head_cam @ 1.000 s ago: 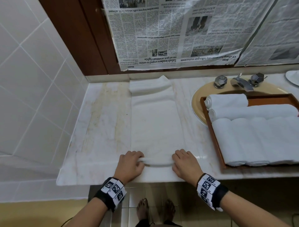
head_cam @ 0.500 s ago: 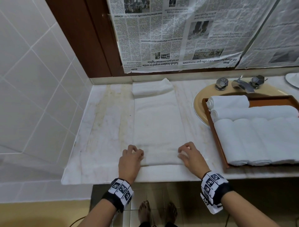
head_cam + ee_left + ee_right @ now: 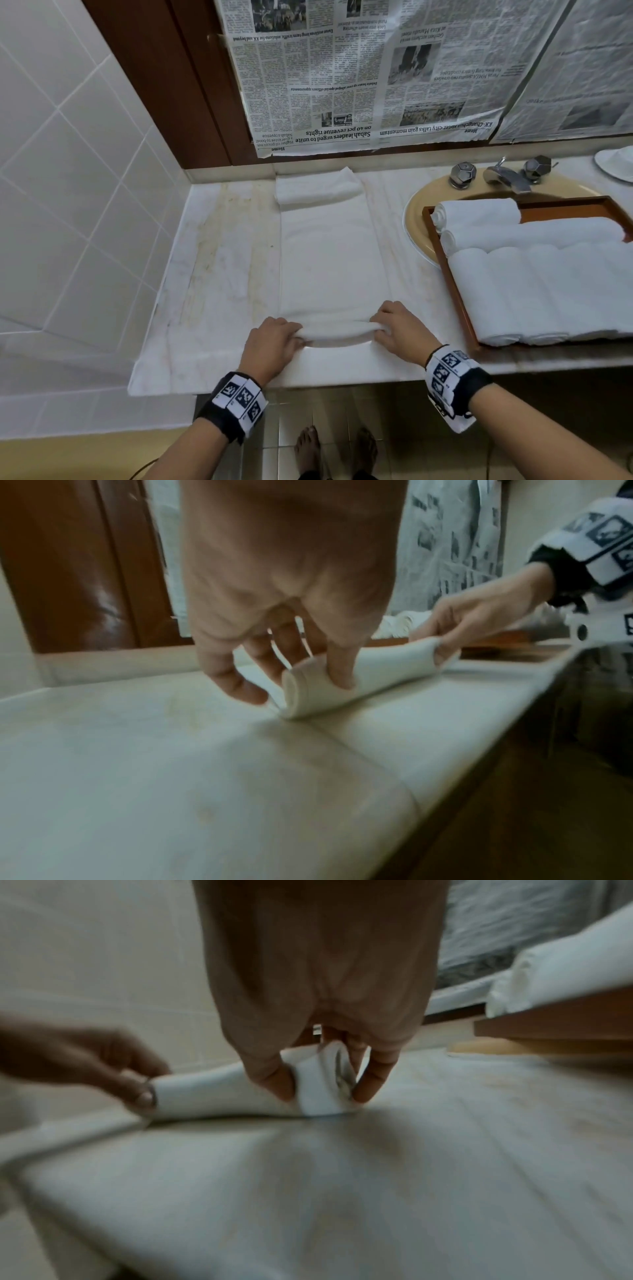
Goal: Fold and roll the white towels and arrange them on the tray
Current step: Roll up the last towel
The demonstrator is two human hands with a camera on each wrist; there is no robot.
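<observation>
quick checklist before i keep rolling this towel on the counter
1. Left hand grips the roll's left end: ok.
2. Right hand grips the right end: ok.
3. Towel ahead lies flat and straight: ok.
4. Roll even across: not ok, its near edge bows in the middle.
5. Path clear: not ok, a folded towel sits on the strip's far end.
6. Free space on the tray: ok, bare at the back.
</observation>
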